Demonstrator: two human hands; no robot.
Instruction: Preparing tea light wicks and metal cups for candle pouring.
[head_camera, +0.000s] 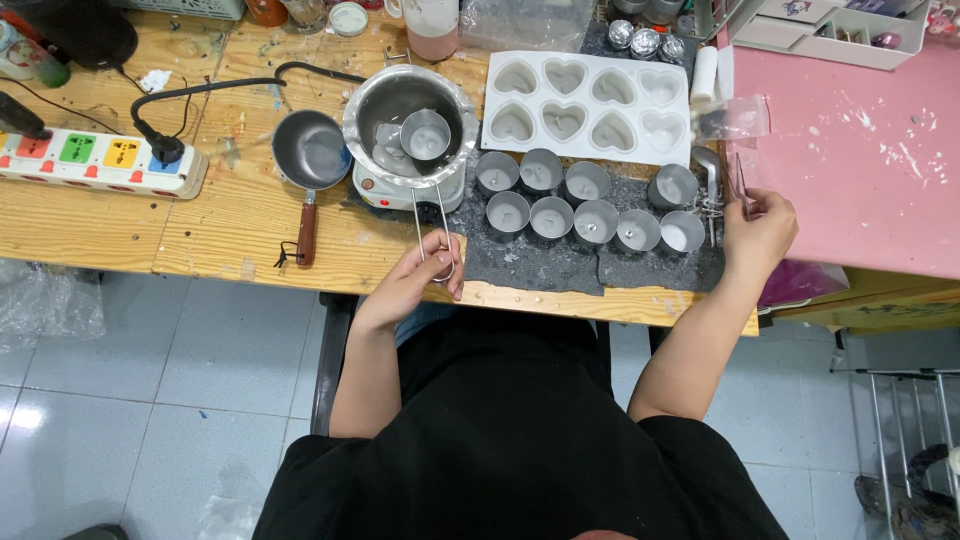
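The person's left hand is closed around the wire handle of a small metal cup. The cup sits inside a big shiny pot, at about 12 o'clock from that hand. The pot rests on a little white hot plate on the wooden table.

The right hand pinches thin metal tweezers, which point up toward 12 o'clock. Just at 9 o'clock from this hand lies a metal spoon.

Between the two hands stand many small round tins with grey wax in them. They sit in two rows on a dark grey mat. At 12 o'clock from the tins is a white tray with heart-shaped holes.

At 9 o'clock from the big pot is a small pan with a brown handle. Farther at 9 o'clock lies a white power strip with bright coloured squares. A black plug is stuck in it.

At 3 o'clock from the table is a pink board with white splashes.
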